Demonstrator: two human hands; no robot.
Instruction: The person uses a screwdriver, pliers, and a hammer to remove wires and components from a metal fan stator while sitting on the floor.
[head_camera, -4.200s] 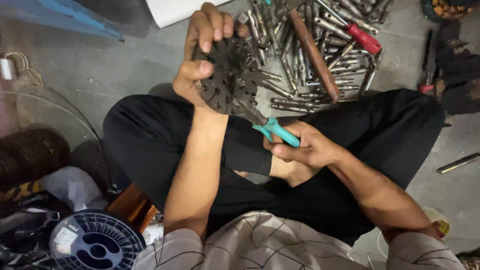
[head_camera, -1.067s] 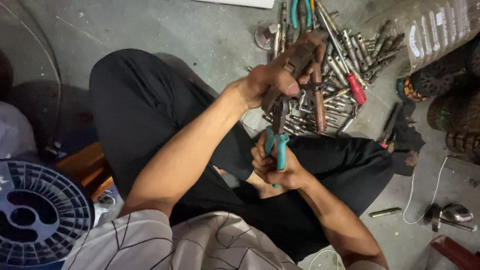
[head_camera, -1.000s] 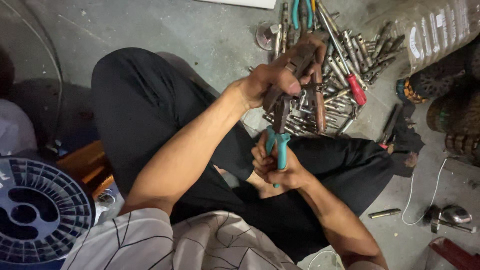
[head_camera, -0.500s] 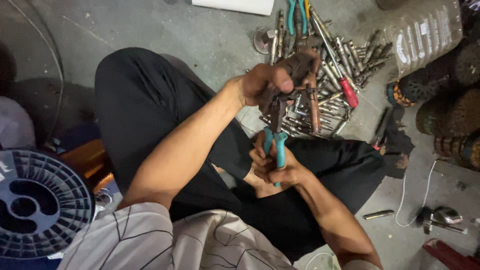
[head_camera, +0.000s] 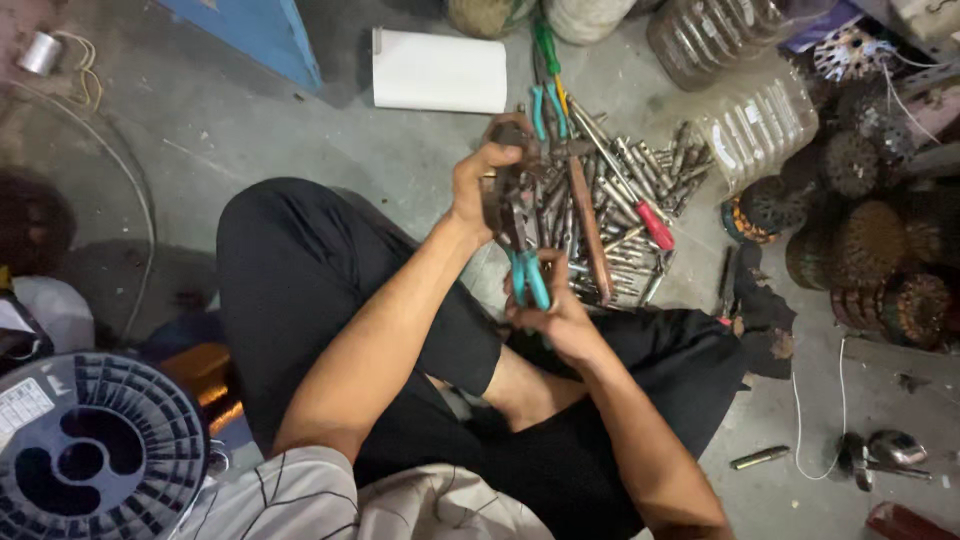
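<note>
- The left hand (head_camera: 478, 190) grips a dark, rusty metal part (head_camera: 507, 200), held edge-on above the crossed legs, over the heap of metal bolts and tools (head_camera: 620, 215) on the concrete floor (head_camera: 300, 130).
- The right hand (head_camera: 560, 315) clasps teal-handled pliers (head_camera: 527, 275), jaws up against the part.
- The part's shape and the plier tips are hard to make out.

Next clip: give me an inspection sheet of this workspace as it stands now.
Surface: bare grey concrete floor; person sits on it.
Job's things: dark metal part in left hand; teal-handled pliers in right hand, jaws at the part.
Clutter: pile of metal tools, white roll, clear plastic bottles, rusty wound cores.
Grippers: both hands closed on their items.
Cables: white wire at right.
Surroundings: black spool, blue panel.
</note>
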